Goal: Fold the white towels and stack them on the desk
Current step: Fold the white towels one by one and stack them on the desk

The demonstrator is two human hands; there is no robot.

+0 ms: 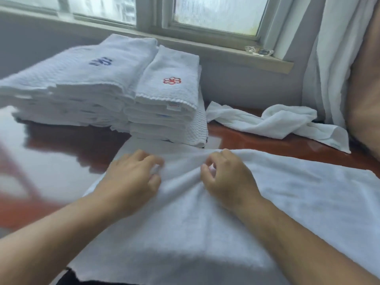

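Bench (61, 161) red-brown, glossy. Flat white towel (205, 223) at near edge, both hands on it. Two folded stacks (115, 95) at far left, crumpled towel (277, 122) far right. L hand (133, 177), R hand (228, 177): fingers pinching towel's far edge, bunched.

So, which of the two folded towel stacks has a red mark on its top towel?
The right stack, beside the crumpled towel; its top towel bears a red flower-like emblem. The left stack shows blue lettering.
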